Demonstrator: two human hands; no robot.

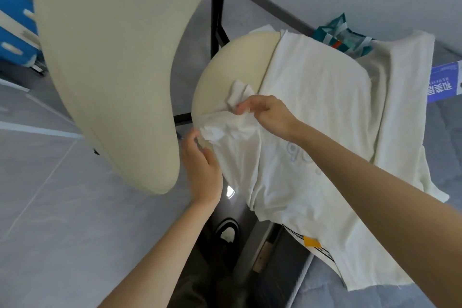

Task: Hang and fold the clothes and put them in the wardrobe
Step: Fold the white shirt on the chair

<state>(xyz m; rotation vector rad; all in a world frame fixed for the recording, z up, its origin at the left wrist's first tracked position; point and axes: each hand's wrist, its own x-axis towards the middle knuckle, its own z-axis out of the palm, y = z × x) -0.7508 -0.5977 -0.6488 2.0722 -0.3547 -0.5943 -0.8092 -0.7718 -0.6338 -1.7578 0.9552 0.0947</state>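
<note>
View: head camera, looking down over both bare forearms.
Right hand (267,115): knuckles up, fingers curled, pinching a bunched fold of the white T-shirt (312,112) at its sleeve end.
Left hand (203,167): just below and to the left of the right hand. Thumb and fingers are curled round the crumpled sleeve edge and hold it at the seat rim.
Shirt position: spreads from both hands away to the right, draped over the chair seat (232,70). Its near end hangs off under the right forearm.
Yellow patch (311,241): beside a black-striped band on white cloth under the right forearm. Same garment or another, cannot tell.
Seat: round and cream, its bare part just beyond the right hand's fingertips.
Chair backrest (112,57): big cream curve above and to the left of the left hand.
Black frame (217,7): upright bar well beyond both hands.
Teal bag (345,40): far beyond the right hand, behind the shirt's far edge.
Blue printed card (445,85): well to the right of the right hand.
Blue drawers (12,27): far left of the left hand.
Shoe (227,232): between the forearms, below the left wrist.
Grey tiled floor (50,207): left of the left forearm.
</note>
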